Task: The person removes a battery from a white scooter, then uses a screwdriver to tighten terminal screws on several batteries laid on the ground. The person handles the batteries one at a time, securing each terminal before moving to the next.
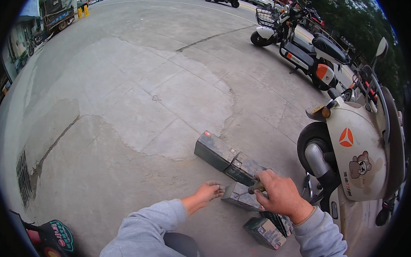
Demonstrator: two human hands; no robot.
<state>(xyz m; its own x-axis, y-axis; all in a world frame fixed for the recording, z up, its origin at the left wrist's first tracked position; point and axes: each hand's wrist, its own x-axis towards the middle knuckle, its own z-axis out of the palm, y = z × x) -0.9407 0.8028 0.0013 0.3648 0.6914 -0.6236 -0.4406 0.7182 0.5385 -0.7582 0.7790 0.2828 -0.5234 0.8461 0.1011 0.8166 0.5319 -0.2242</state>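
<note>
Several dark green box-shaped batteries with dusty grey tops lie on the ground in front of me. The far battery (212, 151) has a red terminal at its far end, and a black cable joins it to the battery beside it (248, 165). My right hand (280, 194) is closed around a tool with a yellowish and dark handle (257, 187), held over a nearer battery (239, 196). Its working end cannot be made out. At that battery's left end is my left hand (207, 192), fingers drawn together; whatever they pinch is too small to name.
Another battery (265, 233) lies closest to me. On the right stands a cream scooter (355, 146) with its front wheel near the batteries; a white and orange scooter (302, 57) is parked beyond. A dark object (55, 235) with a printed panel is at lower left. A drain grate (24, 178) lies far left.
</note>
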